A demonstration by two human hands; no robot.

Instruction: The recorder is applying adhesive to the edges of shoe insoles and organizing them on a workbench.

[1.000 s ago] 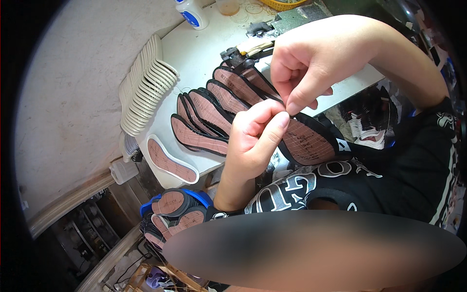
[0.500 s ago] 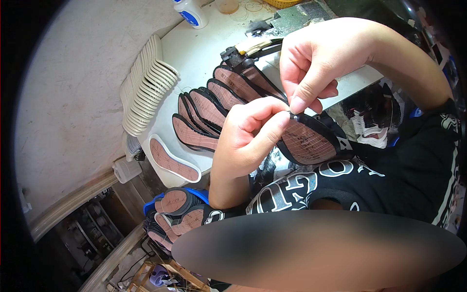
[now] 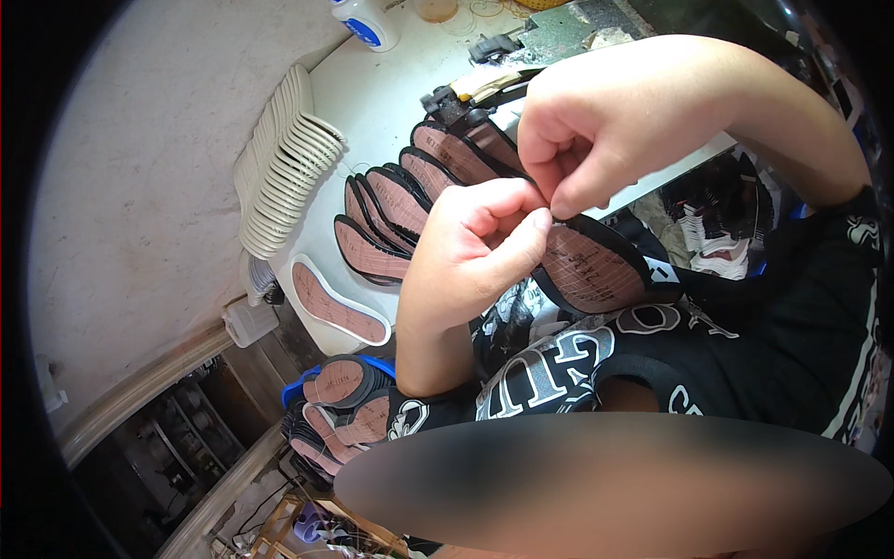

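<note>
My left hand (image 3: pixel 480 247) is closed, thumb and forefinger pinched together over the tip of a shoe sole piece. Against them press the closed fingertips of my right hand (image 3: pixel 596 135), its other fingers curled in. Whatever sits between the fingertips is too small and hidden to name. Just below lies that sole piece (image 3: pixel 596 270), brownish-pink with stitched lines and a black rim, close to my black shirt. Several similar black-rimmed sole pieces (image 3: pixel 396 200) lean in a row on the white table (image 3: pixel 372 102), beyond my left hand.
A stack of cream-white curved sole pieces (image 3: pixel 284 168) stands against the wall, with one white-rimmed sole (image 3: pixel 340 303) nearer. A blue container (image 3: pixel 377 365) heaped with soles sits below the table. A black machine part (image 3: pixel 452 107) and a white bottle (image 3: pixel 368 23) are farther back.
My right hand has shifted slightly left and its fingers have curled in more. Both sets of fingertips stay together, and the small shiny bit between them no longer shows.
</note>
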